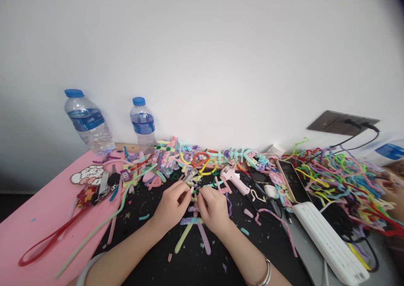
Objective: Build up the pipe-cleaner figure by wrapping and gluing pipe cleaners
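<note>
My left hand (175,201) and my right hand (213,206) meet over the black work surface, their fingertips pinched together almost touching. Between them is a pipe-cleaner figure (190,221), its upper end at my fingertips and partly hidden by them. It has short fuzzy crosspieces in lilac and blue, with a yellow-green strand (183,238) and a purple strand (204,239) spreading at the lower end. Just beyond my left fingers lies a metal clip-like tool (190,175). A pink glue gun (235,180) rests behind my right hand.
Piled pipe cleaners (334,172) cover the right side, where another person's hand (389,193) reaches in. A white power strip (330,241) and a phone (293,180) lie nearby. Two water bottles (90,124) (143,124) stand by the wall. Keys with a red strap (57,235) lie left.
</note>
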`<state>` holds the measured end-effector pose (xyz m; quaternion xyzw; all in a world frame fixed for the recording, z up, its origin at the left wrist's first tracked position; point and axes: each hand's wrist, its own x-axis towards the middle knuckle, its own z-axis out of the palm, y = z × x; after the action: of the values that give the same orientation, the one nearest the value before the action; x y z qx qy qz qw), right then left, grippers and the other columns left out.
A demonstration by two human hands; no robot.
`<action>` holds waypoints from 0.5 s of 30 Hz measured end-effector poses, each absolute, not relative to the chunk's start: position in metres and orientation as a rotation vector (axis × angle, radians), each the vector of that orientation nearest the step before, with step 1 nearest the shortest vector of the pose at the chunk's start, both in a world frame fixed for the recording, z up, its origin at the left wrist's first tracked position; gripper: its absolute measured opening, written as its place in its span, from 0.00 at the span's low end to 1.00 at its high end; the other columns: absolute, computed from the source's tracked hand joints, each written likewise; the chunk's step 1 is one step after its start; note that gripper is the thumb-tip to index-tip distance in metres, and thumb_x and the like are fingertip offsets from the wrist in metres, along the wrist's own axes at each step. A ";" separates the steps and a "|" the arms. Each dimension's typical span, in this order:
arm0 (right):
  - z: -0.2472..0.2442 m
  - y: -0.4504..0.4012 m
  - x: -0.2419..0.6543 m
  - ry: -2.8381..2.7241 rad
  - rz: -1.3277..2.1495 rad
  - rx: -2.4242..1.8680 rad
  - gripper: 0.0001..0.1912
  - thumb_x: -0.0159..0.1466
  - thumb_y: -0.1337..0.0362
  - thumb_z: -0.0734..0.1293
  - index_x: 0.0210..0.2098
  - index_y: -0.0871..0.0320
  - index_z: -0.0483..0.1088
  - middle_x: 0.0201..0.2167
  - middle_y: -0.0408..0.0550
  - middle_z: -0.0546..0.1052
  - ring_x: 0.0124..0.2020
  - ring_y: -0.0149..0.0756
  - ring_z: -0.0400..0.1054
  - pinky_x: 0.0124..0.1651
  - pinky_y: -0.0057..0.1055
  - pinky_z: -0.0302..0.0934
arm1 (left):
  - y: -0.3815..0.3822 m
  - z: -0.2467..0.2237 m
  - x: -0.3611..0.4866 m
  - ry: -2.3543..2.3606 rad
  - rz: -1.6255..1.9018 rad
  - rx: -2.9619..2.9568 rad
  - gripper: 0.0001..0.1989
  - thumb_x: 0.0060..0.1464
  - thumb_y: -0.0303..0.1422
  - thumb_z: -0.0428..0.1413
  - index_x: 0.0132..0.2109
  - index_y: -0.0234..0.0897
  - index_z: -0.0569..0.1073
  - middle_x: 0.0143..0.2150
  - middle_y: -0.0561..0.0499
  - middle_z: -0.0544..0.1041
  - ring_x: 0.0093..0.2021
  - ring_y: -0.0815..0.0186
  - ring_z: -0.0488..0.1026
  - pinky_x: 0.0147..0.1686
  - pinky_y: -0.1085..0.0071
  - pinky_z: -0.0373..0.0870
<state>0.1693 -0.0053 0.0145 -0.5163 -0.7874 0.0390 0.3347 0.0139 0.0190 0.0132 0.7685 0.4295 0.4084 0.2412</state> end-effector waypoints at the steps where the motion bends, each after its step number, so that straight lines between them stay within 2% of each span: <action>1: 0.014 -0.005 0.169 -2.051 0.092 -1.346 0.15 0.65 0.70 0.55 0.22 0.57 0.60 0.21 0.43 0.64 0.24 0.31 0.59 0.28 0.27 0.48 | 0.019 0.013 0.014 1.176 1.115 2.113 0.12 0.59 0.27 0.46 0.27 0.36 0.62 0.26 0.54 0.62 0.26 0.69 0.62 0.27 0.74 0.57; 8: 0.012 -0.006 0.167 -2.061 0.070 -1.302 0.14 0.64 0.70 0.54 0.22 0.57 0.58 0.20 0.43 0.64 0.23 0.31 0.57 0.27 0.28 0.46 | 0.021 0.010 0.014 1.185 1.047 2.183 0.12 0.57 0.25 0.46 0.25 0.37 0.58 0.26 0.55 0.59 0.25 0.70 0.59 0.26 0.74 0.55; 15: 0.010 -0.005 0.172 -1.971 0.187 -1.327 0.14 0.65 0.70 0.53 0.23 0.56 0.54 0.20 0.41 0.60 0.23 0.30 0.56 0.27 0.28 0.47 | 0.020 0.020 0.012 1.022 1.037 1.981 0.16 0.63 0.32 0.42 0.26 0.36 0.61 0.25 0.54 0.61 0.27 0.69 0.61 0.29 0.73 0.58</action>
<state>0.1722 -0.0054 0.0103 -0.5170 -0.7684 0.0729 0.3700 0.0116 0.0198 0.0200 0.7591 0.3919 0.3973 0.3351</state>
